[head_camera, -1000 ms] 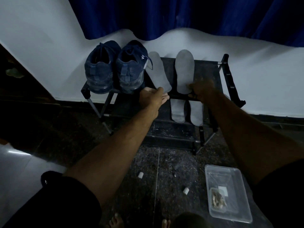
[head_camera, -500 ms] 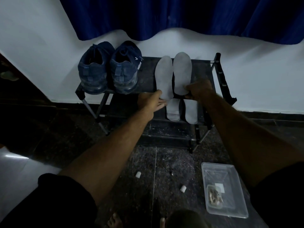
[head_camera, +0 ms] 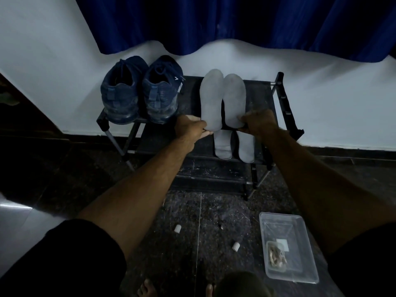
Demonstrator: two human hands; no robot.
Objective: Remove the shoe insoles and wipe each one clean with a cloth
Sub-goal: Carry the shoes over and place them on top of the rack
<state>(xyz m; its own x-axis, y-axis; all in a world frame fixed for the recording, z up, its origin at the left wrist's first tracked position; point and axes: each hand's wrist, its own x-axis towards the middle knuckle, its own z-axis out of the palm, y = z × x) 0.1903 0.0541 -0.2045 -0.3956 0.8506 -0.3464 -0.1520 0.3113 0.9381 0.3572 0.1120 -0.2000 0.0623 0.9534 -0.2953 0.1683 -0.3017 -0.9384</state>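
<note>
Our left hand [head_camera: 191, 127] pinches the heel end of the left insole [head_camera: 210, 99], and our right hand [head_camera: 258, 123] has its fingers curled round the heel end of the right insole [head_camera: 234, 99]. Both insoles lie flat on the top shelf of the shoe rack [head_camera: 265, 99], reaching away from our hands toward the wall, side by side and touching along their inner edges. Just below our hands, on the next shelf down, we see two more grey insoles [head_camera: 222, 145] lying side by side, slightly apart. Beyond our left hand and to its left, a pair of dark blue shoes [head_camera: 141, 91] stands on the same top shelf, heels toward us, the two shoes pressed together. Behind the rack a white wall [head_camera: 53, 61] runs under a blue curtain [head_camera: 235, 22]. Nearer to us than our right hand, on the dark speckled floor [head_camera: 188, 232], sits a clear plastic tray [head_camera: 287, 249] with something small and brownish in it that we cannot make out, and two small white caps [head_camera: 177, 228] lie on the floor between our forearms.
</note>
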